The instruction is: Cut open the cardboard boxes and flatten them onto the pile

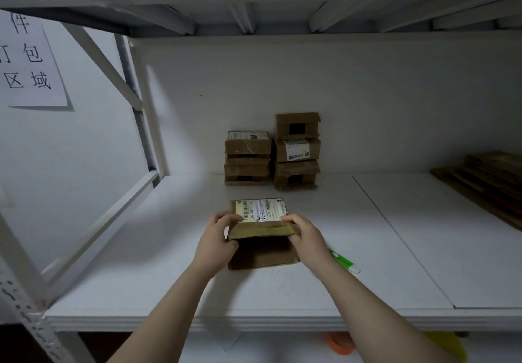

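A small cardboard box [262, 255] with a white shipping label on top lies on the white shelf [169, 278] in front of me. Its near taped flap is lifted. My left hand [217, 238] grips the flap's left end and my right hand [306, 237] grips its right end, thumbs under the edge. A green and white box cutter [346, 262] lies on the shelf just right of my right wrist. Two stacks of several sealed boxes [272, 152] stand against the back wall. Flattened cardboard forms a pile [485, 181] at the far right.
An upper shelf with white braces hangs close overhead. A white upright post and diagonal brace [132, 85] frame the left side, with a paper sign [28, 57] on the left wall. An orange tape roll [340, 344] shows below the shelf's front edge.
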